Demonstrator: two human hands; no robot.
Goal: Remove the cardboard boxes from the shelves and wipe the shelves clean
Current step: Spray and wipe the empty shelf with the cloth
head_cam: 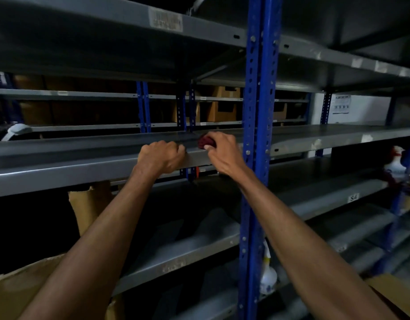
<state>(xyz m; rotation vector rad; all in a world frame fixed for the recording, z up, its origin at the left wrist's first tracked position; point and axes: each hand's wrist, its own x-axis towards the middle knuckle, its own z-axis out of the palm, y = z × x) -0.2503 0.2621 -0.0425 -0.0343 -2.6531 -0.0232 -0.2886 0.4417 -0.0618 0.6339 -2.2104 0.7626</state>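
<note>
Two bare hands meet at the front lip of a grey metal shelf [84, 158] at about chest height. The right hand [222, 151] is closed around a small dark red cloth [205, 142], fingers curled over it and the thumb tucked beneath, pressing the wad onto the shelf surface just behind the front edge. The left hand [161, 157] is clenched over the shelf's lip just beside the right one, knuckles up, with nothing else in its grasp.

The shelf top around the hands is bare. A blue perforated upright [257, 135] stands just right of the right hand, running from top to bottom of the view. Below and to the left, a brown cardboard box [88, 204] sits under the gripped shelf, and more cardboard [19, 287] fills the lower left corner. Further cardboard boxes [222, 109] rest on the racks behind, seen through the shelving. A white spray bottle [267, 276] stands on a lower shelf by the blue upright, and another spray bottle [395, 167] with a red-and-white head stands on a shelf at the far right.
</note>
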